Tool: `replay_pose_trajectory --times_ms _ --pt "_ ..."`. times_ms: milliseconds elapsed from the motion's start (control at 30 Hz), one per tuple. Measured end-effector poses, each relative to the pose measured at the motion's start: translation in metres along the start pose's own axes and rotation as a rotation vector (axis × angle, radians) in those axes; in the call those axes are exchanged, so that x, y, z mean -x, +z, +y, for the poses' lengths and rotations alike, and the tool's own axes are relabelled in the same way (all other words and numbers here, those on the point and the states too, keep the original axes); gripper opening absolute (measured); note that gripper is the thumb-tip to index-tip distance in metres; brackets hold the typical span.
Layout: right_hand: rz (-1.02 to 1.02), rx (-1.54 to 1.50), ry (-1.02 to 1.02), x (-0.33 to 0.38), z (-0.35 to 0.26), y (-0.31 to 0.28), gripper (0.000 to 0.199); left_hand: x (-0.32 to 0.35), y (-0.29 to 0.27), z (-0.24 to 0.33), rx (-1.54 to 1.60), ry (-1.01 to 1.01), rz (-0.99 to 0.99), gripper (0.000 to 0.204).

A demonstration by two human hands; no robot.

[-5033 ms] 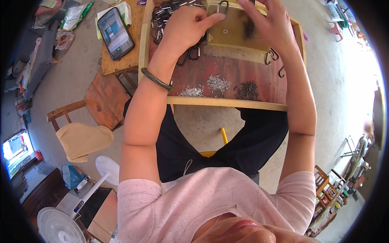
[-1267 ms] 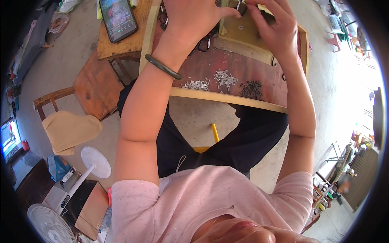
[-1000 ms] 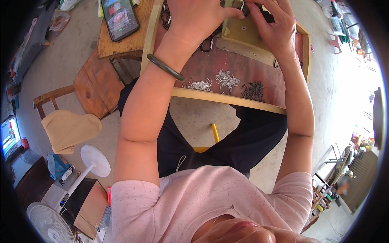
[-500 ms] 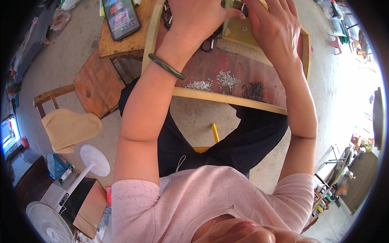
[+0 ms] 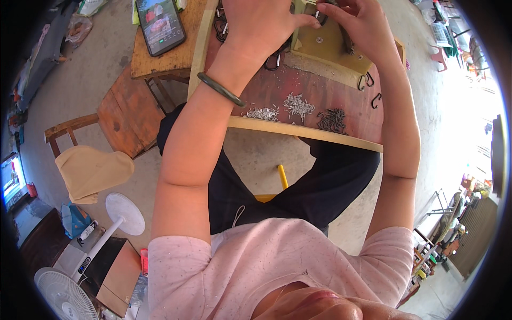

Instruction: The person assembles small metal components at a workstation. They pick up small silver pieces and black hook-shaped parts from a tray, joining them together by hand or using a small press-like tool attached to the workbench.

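Well in from the worktop's [image 5: 325, 90] near edge — left hand [image 5: 258, 26] and right hand [image 5: 367, 29] close together at a black clip [image 5: 322, 20].
Clip sits between the thumb tips, by the olive block [image 5: 325, 49]; finger closure cannot be told. Near edge: silver pins [image 5: 300, 105], dark pins [image 5: 332, 120]. Right edge: black hooks [image 5: 376, 100]. Left edge — more clips [image 5: 220, 28].

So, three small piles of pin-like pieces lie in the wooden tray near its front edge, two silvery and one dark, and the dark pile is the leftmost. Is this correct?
Not quite: the dark pile is the rightmost, as the head view shows. The two silvery piles and the wooden tray are as you say.
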State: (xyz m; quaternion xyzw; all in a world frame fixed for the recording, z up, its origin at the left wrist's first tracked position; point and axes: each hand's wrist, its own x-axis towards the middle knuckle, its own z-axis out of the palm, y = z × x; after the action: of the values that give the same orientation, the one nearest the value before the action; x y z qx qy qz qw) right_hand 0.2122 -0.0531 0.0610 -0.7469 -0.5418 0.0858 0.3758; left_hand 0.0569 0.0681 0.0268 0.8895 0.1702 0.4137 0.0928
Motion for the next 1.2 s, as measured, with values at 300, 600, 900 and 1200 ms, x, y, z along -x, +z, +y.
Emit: replay_pose_trajectory --times_ms 300,600,900,1200 --pt "-0.002 0.08 -0.003 0.007 -0.004 0.004 0.027 -0.002 -0.003 0.005 -0.015 -0.035 -0.03 0.054" --pt "0.033 0.229 0.123 0.012 -0.018 0.013 0.026 -0.004 -0.007 0.005 -0.075 -0.044 -0.06 0.057" --pt "0.187 0.213 -0.012 0.019 0.001 0.025 0.024 -0.004 -0.008 0.012 -0.116 -0.019 -0.106 0.064" --pt "0.386 0.036 -0.152 0.02 -0.048 -0.006 0.023 0.003 -0.006 0.019 -0.241 0.06 0.005 0.099"
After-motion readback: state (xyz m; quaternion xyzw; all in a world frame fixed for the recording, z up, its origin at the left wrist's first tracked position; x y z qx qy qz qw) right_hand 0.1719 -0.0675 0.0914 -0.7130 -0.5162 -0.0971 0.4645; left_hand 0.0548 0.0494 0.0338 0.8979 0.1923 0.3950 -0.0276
